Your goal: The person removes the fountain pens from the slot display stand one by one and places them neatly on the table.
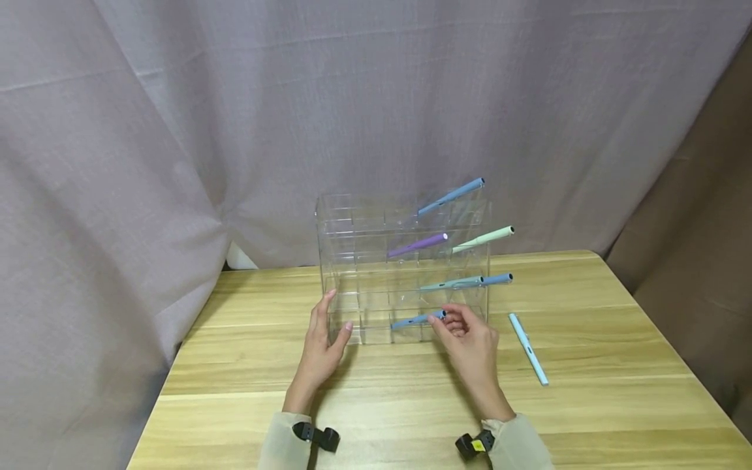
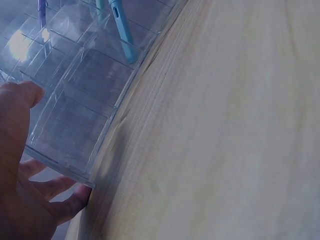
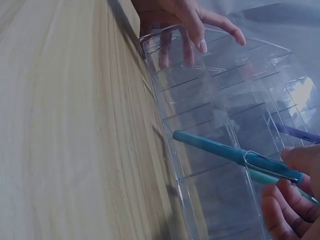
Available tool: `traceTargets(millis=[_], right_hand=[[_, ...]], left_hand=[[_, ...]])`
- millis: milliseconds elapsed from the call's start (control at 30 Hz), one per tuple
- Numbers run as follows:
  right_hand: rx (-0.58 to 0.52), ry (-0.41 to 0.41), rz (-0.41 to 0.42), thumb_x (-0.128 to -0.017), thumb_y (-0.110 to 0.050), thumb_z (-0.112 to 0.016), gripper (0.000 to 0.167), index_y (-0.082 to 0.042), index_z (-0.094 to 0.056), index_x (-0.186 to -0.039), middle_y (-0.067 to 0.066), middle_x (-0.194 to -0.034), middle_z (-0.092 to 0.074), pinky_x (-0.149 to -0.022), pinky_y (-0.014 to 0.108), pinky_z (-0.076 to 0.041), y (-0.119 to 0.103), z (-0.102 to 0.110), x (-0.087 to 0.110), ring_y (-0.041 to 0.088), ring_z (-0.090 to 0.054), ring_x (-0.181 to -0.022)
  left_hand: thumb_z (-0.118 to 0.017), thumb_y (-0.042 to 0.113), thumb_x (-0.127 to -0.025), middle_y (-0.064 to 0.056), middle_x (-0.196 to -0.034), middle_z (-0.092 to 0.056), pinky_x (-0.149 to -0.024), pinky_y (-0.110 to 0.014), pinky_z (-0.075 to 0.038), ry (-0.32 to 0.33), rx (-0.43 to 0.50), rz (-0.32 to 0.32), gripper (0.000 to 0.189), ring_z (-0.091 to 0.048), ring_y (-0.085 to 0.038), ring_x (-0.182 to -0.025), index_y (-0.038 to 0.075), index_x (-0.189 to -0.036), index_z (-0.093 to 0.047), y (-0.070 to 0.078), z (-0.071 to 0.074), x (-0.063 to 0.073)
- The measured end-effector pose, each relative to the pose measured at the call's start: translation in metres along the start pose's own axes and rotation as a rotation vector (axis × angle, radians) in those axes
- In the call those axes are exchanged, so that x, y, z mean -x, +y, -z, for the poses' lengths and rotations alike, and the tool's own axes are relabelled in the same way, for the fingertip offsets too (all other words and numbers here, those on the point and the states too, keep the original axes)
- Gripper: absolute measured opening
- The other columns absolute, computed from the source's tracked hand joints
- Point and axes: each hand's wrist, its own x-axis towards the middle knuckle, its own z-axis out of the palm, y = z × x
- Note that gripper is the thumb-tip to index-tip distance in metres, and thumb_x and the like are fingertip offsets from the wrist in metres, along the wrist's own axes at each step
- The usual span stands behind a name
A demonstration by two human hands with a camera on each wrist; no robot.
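A clear plastic rack point(image 1: 367, 264) with rows of compartments stands upright on the table. At its lower left side is my left hand point(image 1: 320, 346), thumb point(image 2: 31, 93) over the front and fingers round the side edge. My right hand point(image 1: 472, 343) pinches the capped end of a blue pen point(image 1: 414, 320) between thumb and fingertips. That pen's other end is in a bottom-row compartment, as the right wrist view shows point(image 3: 210, 146). Higher compartments hold a purple pen point(image 1: 420, 244), a pale green pen point(image 1: 484, 239), another blue pen point(image 1: 452, 196) and a teal pen point(image 1: 455, 284) overlapping a blue one.
A light blue pen point(image 1: 529, 349) lies on the wooden table point(image 1: 617, 365), right of my right hand. Grey curtain point(image 1: 376, 98) hangs close behind the rack. The table's back edge runs just past the rack.
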Motion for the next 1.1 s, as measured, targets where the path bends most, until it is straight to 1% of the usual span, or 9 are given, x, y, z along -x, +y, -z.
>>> traceTargets(millis=[167, 300, 400, 500, 667, 733, 833, 967, 1100], right_hand=[[-0.031, 0.000, -0.005, -0.084, -0.001, -0.089, 0.028, 0.000, -0.076, -0.109, 0.012, -0.086, -0.079, -0.059, 0.012, -0.058, -0.001, -0.002, 0.000, 0.000, -0.066, -0.072], [-0.120, 0.006, 0.009, -0.086, 0.006, -0.085, 0.032, 0.001, -0.074, -0.116, 0.015, -0.092, -0.078, -0.065, 0.010, -0.059, -0.004, 0.001, -0.001, -0.004, -0.068, -0.079], [-0.197, 0.027, 0.044, -0.088, 0.008, -0.082, 0.036, 0.005, -0.072, -0.122, 0.018, -0.096, -0.076, -0.071, 0.009, -0.060, -0.008, 0.007, -0.005, -0.004, -0.069, -0.083], [-0.289, 0.061, 0.082, -0.089, 0.012, -0.078, 0.039, 0.009, -0.068, -0.126, 0.017, -0.099, -0.073, -0.074, 0.010, -0.060, -0.016, 0.016, -0.011, -0.001, -0.070, -0.086], [-0.538, 0.130, 0.068, -0.088, 0.020, -0.073, 0.044, 0.017, -0.060, -0.130, 0.005, -0.103, -0.074, -0.082, 0.015, -0.060, -0.027, 0.032, -0.023, 0.008, -0.070, -0.090], [-0.641, 0.157, 0.060, -0.088, 0.022, -0.071, 0.045, 0.020, -0.056, -0.130, 0.004, -0.103, -0.075, -0.085, 0.017, -0.060, -0.029, 0.039, -0.027, 0.010, -0.071, -0.092], [-0.733, 0.179, 0.059, -0.089, 0.023, -0.068, 0.039, 0.018, -0.057, -0.127, 0.004, -0.101, -0.075, -0.086, 0.017, -0.062, -0.028, 0.048, -0.032, 0.011, -0.073, -0.092], [-0.798, 0.152, -0.011, -0.094, 0.021, -0.064, 0.023, 0.012, -0.064, -0.116, 0.005, -0.100, -0.073, -0.078, 0.019, -0.066, -0.025, 0.057, -0.034, 0.012, -0.079, -0.085], [-0.772, 0.111, -0.175, -0.096, 0.017, -0.066, 0.011, 0.012, -0.067, -0.106, 0.005, -0.095, -0.075, -0.070, 0.019, -0.065, -0.022, 0.060, -0.030, 0.015, -0.081, -0.077]], left_hand=[[-0.068, 0.024, -0.105, -0.012, -0.174, -0.033, -0.128, -0.074, -0.030, -0.007, 0.006, 0.003, 0.079, -0.033, -0.045, -0.161, 0.035, -0.170, -0.024, 0.000, 0.000, 0.000], [-0.069, 0.024, -0.105, -0.012, -0.173, -0.034, -0.127, -0.074, -0.030, -0.007, 0.009, 0.002, 0.078, -0.034, -0.045, -0.161, 0.029, -0.170, -0.025, -0.002, 0.000, 0.000], [-0.069, 0.025, -0.105, -0.012, -0.173, -0.034, -0.127, -0.075, -0.030, -0.005, 0.011, 0.003, 0.078, -0.034, -0.045, -0.161, 0.031, -0.170, -0.025, -0.002, 0.000, 0.000], [-0.068, 0.025, -0.105, -0.013, -0.173, -0.034, -0.127, -0.075, -0.030, -0.005, 0.012, 0.006, 0.078, -0.033, -0.046, -0.161, 0.031, -0.170, -0.025, -0.002, 0.000, 0.000], [-0.068, 0.024, -0.105, -0.013, -0.174, -0.033, -0.128, -0.074, -0.030, -0.010, 0.008, 0.007, 0.078, -0.032, -0.045, -0.162, 0.028, -0.170, -0.024, -0.002, 0.000, -0.001], [-0.068, 0.025, -0.105, -0.012, -0.174, -0.033, -0.128, -0.074, -0.030, -0.010, 0.007, 0.006, 0.078, -0.032, -0.045, -0.162, 0.030, -0.170, -0.024, -0.001, 0.000, -0.001], [-0.068, 0.026, -0.105, -0.011, -0.174, -0.033, -0.127, -0.074, -0.030, -0.008, 0.004, 0.009, 0.079, -0.033, -0.045, -0.161, 0.038, -0.169, -0.023, -0.001, 0.000, -0.001], [-0.069, 0.026, -0.105, -0.011, -0.173, -0.034, -0.128, -0.073, -0.030, -0.005, 0.005, 0.012, 0.081, -0.034, -0.044, -0.162, 0.046, -0.168, -0.021, 0.000, 0.001, 0.000], [-0.068, 0.025, -0.105, -0.010, -0.174, -0.033, -0.128, -0.073, -0.030, -0.005, 0.007, 0.009, 0.081, -0.033, -0.044, -0.162, 0.043, -0.169, -0.022, 0.001, 0.001, 0.001]])
